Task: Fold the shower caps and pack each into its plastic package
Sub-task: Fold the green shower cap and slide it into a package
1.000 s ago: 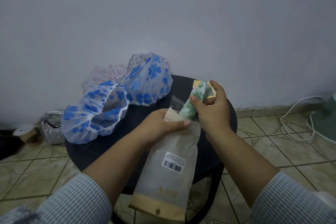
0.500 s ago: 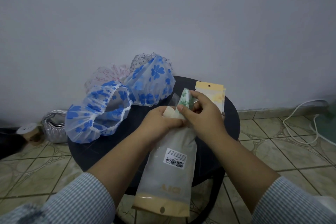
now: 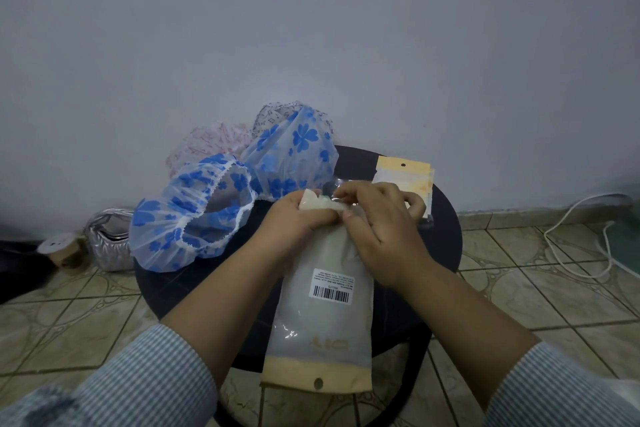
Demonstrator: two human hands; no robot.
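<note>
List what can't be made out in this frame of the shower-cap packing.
- Head view: inside the frosted plastic package, its contents; the frosting and both hands hide them.
- Printed barcode label: text too small.
- Pink-patterned shower cap: mostly hidden behind the blue-flowered shower caps.
- Right hand fingertips: buried at the package mouth.

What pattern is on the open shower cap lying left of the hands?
Blue flowers on clear plastic, white frilly edge: shower cap, head view.
</note>
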